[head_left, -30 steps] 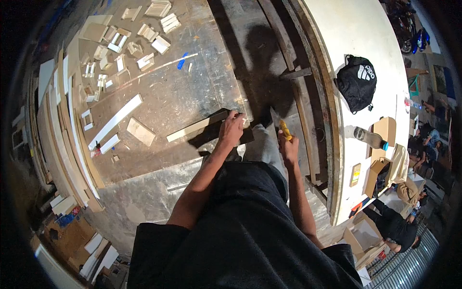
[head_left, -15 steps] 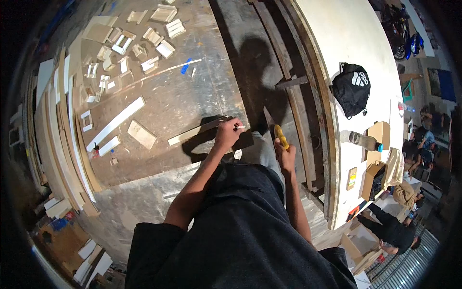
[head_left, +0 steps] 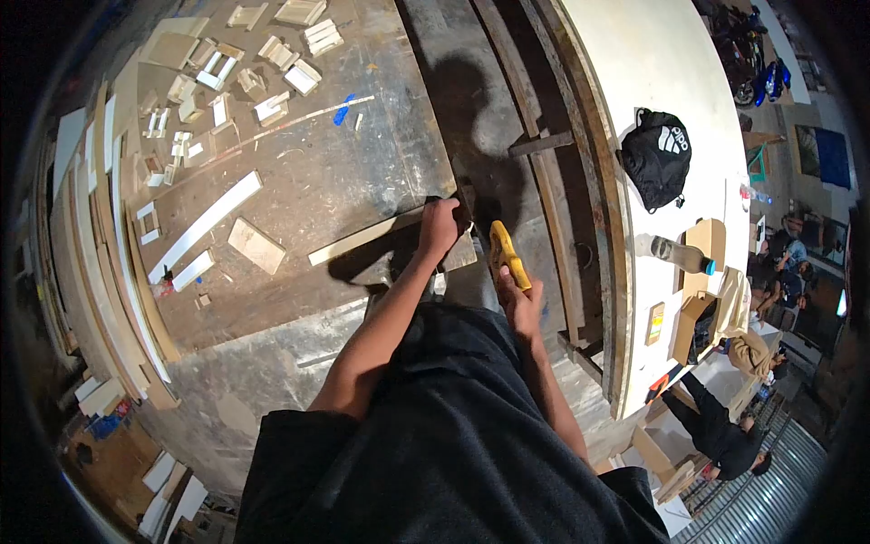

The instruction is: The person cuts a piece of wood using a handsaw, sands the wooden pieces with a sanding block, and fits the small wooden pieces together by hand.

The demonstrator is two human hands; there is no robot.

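Note:
My right hand [head_left: 520, 304] is wrapped round the yellow handle of a handsaw [head_left: 509, 257]. The saw's dark blade points up and away from me, beside the table's edge and close to my left hand. My left hand [head_left: 439, 227] is closed on the end of a long narrow wood strip [head_left: 362, 238] at the edge of the brown work table [head_left: 390, 136]. The strip lies on the table and runs off to the left. My left fingertips are partly in shadow.
Several small wooden pieces [head_left: 255, 83], a white strip [head_left: 207, 227] and a flat block [head_left: 256, 245] lie on the table. On the right, a white-topped table [head_left: 662, 54] holds a black bag [head_left: 655, 161] and a bottle [head_left: 681, 255]. A person in black [head_left: 716, 433] is at lower right.
My right hand has brought the saw left, close to my left hand and the table's edge. My left hand has turned and closed at the strip's end.

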